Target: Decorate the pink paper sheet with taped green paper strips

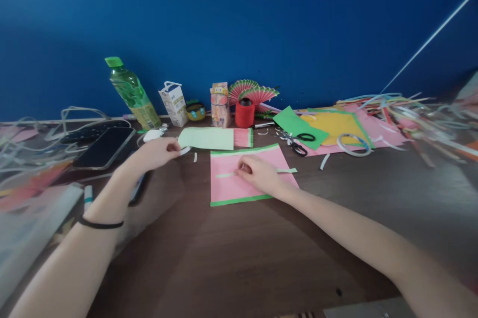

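Observation:
A pink sheet [227,191] with green strips along its far and near edges lies on the dark table [179,258]. Across its middle runs a thin pale strip [287,171], its right end past the sheet's edge. My right hand [254,171] rests over this strip with thumb and fingertips pinched at it. Further left, my left hand [160,152] is closed on a small white piece [184,150], beside the left end of a pale green folded paper [207,138]. That paper has a pleated pink and green part [243,137] at its right end.
Behind stand a green bottle [132,96], cartons [220,106], a red jar [245,112] and pleated fans [257,93]. Black scissors [300,143], a tape roll [353,144] and coloured sheets [336,126] lie right; a phone [106,147] and cables lie left.

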A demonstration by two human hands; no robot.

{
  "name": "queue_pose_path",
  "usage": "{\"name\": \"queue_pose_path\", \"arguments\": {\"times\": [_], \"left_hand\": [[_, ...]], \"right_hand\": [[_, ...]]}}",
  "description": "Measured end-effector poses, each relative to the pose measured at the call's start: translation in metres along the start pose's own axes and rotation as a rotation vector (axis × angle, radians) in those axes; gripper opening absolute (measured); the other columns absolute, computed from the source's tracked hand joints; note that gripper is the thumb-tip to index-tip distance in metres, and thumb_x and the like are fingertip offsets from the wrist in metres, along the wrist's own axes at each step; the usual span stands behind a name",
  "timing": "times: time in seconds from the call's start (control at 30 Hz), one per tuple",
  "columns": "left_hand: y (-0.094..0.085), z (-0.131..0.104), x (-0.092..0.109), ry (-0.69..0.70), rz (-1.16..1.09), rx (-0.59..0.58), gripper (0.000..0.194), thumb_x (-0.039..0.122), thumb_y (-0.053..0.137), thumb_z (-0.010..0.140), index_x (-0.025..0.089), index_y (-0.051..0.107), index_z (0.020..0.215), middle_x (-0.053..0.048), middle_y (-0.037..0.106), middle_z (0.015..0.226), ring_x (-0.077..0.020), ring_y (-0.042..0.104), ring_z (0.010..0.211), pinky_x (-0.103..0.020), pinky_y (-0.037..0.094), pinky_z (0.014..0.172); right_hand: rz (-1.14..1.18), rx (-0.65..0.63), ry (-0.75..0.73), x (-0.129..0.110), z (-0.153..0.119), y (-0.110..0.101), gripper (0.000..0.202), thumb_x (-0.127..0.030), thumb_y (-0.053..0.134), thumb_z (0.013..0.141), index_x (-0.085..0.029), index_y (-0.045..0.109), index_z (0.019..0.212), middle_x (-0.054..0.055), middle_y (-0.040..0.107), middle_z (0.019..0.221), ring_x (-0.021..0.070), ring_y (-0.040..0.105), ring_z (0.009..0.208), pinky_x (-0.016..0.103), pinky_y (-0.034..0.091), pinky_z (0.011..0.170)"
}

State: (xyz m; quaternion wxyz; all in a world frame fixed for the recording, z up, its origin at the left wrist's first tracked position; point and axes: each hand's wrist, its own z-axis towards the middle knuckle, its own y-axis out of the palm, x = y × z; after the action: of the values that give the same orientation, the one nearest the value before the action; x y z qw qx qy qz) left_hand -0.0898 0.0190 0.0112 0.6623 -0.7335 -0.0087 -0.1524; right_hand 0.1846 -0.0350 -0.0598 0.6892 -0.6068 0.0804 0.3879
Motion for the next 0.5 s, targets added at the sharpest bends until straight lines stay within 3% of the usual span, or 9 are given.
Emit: {"name": "queue_pose_path", "arguments": {"times": [0.13,0.3,0.43,0.5], "left_hand": [[-0.016,-0.007,0.005,-0.052,-0.005,0.017,0.022,0.039,0.049,0.071,0.02,0.059,0.078,-0.002,0.064,0.078,-0.0211,0.055,0.075,-0.028,0.037,0.066],[-0.035,-0.017,0.01,-0.064,-0.032,0.021,0.02,0.033,0.051,0.071,0.018,0.06,0.079,-0.001,0.063,0.08,-0.0203,0.053,0.077,-0.028,0.036,0.068],[-0.044,-0.025,0.018,-0.099,-0.241,0.01,0.019,0.031,0.048,0.071,0.016,0.059,0.077,0.002,0.056,0.063,-0.015,0.051,0.064,-0.024,0.037,0.059],[-0.045,-0.029,0.024,-0.106,-0.366,0.071,0.019,0.031,0.047,0.071,0.015,0.057,0.076,0.002,0.054,0.059,-0.0134,0.05,0.059,-0.024,0.039,0.055]], "right_hand": [[0.03,0.07,-0.024,-0.001,-0.001,-0.001,0.012,-0.019,0.042,0.083,-0.018,0.051,0.076,0.003,0.057,0.077,0.0145,0.05,0.074,0.025,0.035,0.065],[0.059,0.113,-0.073,-0.001,-0.003,-0.001,0.013,-0.017,0.039,0.083,-0.018,0.049,0.075,0.003,0.056,0.076,0.0149,0.05,0.073,0.026,0.036,0.065],[0.04,0.115,-0.078,-0.002,-0.003,-0.003,0.013,-0.017,0.039,0.083,-0.018,0.049,0.074,0.003,0.055,0.075,0.0149,0.05,0.072,0.026,0.036,0.065],[0.034,0.115,-0.071,-0.002,-0.003,-0.003,0.014,-0.016,0.038,0.083,-0.017,0.049,0.074,0.004,0.056,0.076,0.0153,0.05,0.072,0.027,0.037,0.066]]}}
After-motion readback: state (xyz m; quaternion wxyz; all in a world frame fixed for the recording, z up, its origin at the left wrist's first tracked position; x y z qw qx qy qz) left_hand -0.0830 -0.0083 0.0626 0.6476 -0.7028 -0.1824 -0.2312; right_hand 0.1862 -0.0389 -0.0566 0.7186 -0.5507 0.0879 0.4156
